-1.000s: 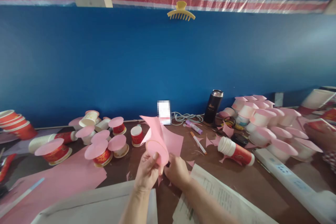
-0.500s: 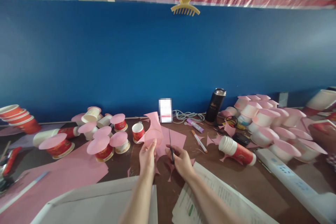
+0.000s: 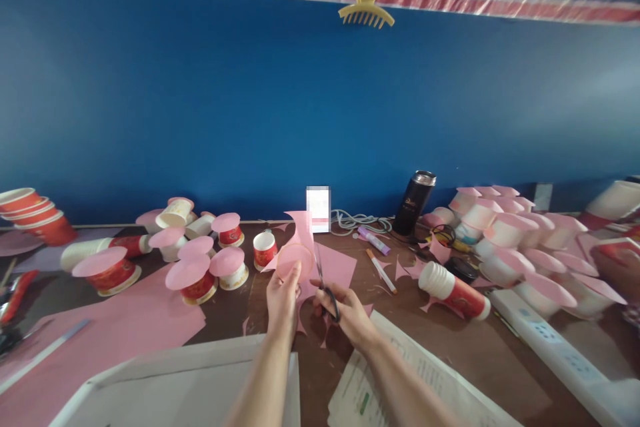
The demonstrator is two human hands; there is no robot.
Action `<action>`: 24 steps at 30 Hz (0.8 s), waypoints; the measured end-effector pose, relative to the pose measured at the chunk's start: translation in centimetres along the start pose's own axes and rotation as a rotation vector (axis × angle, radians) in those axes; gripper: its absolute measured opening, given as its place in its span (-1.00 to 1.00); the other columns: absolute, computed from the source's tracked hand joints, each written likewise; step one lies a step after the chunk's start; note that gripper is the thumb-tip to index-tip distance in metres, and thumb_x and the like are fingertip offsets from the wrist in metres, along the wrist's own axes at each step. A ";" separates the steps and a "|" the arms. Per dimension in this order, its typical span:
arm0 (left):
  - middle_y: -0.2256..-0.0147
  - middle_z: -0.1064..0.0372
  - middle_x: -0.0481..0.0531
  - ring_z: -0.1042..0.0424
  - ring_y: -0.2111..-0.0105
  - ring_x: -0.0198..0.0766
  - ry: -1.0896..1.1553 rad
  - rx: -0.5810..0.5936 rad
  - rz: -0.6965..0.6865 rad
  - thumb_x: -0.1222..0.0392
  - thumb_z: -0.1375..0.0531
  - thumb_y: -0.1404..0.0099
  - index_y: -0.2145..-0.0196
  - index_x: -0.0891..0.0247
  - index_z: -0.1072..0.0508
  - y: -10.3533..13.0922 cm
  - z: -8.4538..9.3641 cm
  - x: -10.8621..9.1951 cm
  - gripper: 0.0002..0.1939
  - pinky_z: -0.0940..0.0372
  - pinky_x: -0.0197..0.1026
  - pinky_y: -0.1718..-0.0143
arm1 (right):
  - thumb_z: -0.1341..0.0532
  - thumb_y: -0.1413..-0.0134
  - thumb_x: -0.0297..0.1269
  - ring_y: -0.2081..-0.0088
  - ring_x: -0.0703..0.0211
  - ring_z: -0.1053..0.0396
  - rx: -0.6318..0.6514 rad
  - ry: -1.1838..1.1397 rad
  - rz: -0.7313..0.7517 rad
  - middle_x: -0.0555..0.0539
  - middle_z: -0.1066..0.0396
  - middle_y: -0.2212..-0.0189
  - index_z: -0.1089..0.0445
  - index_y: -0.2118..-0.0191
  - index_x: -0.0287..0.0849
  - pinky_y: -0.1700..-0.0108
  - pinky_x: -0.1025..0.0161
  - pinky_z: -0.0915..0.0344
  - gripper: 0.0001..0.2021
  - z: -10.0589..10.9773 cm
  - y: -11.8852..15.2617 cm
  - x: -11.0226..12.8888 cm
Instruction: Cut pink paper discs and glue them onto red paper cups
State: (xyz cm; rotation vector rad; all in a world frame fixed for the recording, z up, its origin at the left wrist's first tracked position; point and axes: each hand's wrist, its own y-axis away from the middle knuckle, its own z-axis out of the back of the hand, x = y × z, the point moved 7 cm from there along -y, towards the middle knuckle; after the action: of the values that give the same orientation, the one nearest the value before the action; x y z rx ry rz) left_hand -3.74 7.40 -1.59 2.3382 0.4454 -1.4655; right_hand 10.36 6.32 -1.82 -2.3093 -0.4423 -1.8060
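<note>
Between the thumb and fingers of my left hand (image 3: 284, 290) is a piece of pink paper (image 3: 296, 257) with a circle drawn on it in an orange line. My right hand (image 3: 345, 310) grips dark-handled scissors (image 3: 331, 303), their blades pointing up and away from me. The blades are at the right edge of the held paper, close beside the circle's outline. Behind them another pink sheet (image 3: 340, 263) lies on the table. A small red and white paper cup (image 3: 264, 250) stands just left of the held paper.
Pink-topped cups (image 3: 229, 260) stand on the left, and more (image 3: 510, 230) are massed at the right. A stack of cups (image 3: 455, 290) lies near the power strip (image 3: 550, 340). A black thermos (image 3: 414, 203) stands by the blue wall. Printed papers (image 3: 415, 373) lie under my right forearm.
The scissors have moved left to the paper's edge and tilted, with their handle loops now showing more. My left hand still holds the paper, which is turned slightly. The whole view has shifted a little.
</note>
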 end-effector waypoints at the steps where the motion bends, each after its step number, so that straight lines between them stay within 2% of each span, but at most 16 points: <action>1: 0.69 -0.04 -0.24 0.05 0.70 -0.53 -0.001 0.003 0.002 -0.06 -0.36 0.02 0.49 0.27 -0.25 0.0 -0.1 -0.1 -0.57 0.12 -0.41 0.68 | -0.36 0.05 -0.05 0.48 0.31 -0.28 0.005 -0.003 0.001 0.00 -0.35 0.49 -0.45 0.01 -0.24 0.49 0.37 -0.04 -0.50 0.0 0.0 -0.1; 8: 0.71 -0.01 -0.25 0.05 0.70 -0.53 -0.050 0.019 0.000 -0.07 -0.34 0.00 0.48 0.28 -0.31 0.1 0.0 0.2 -0.60 0.13 -0.40 0.67 | -0.35 0.04 -0.07 0.51 0.34 -0.23 0.023 0.027 0.035 0.01 -0.33 0.55 -0.46 0.03 -0.27 0.47 0.36 -0.04 -0.52 -0.1 0.1 0.5; 16: 0.72 -0.07 -0.22 0.02 0.71 -0.53 0.020 0.014 0.014 -0.06 -0.35 0.02 0.56 0.26 -0.21 0.2 -0.4 0.7 -0.56 0.13 -0.40 0.69 | -0.40 0.12 -0.06 0.52 0.34 -0.24 -0.020 0.013 0.032 0.02 -0.34 0.54 -0.49 0.06 -0.24 0.47 0.36 -0.07 -0.51 -0.1 0.0 0.8; 24: 0.69 -0.11 -0.22 -0.02 0.69 -0.52 0.049 0.048 0.017 -0.02 -0.35 -0.02 0.50 0.28 -0.27 0.2 -0.7 0.9 -0.61 0.08 -0.41 0.67 | -0.42 0.17 -0.08 0.53 0.34 -0.22 -0.045 -0.020 0.050 0.03 -0.33 0.56 -0.51 0.09 -0.23 0.44 0.34 -0.15 -0.51 0.2 -0.3 0.5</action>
State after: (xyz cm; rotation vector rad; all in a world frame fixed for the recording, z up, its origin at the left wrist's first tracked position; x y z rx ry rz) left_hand -2.73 7.58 -2.10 2.4139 0.4060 -1.4288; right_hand 10.55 6.70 -1.37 -2.3489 -0.3474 -1.7891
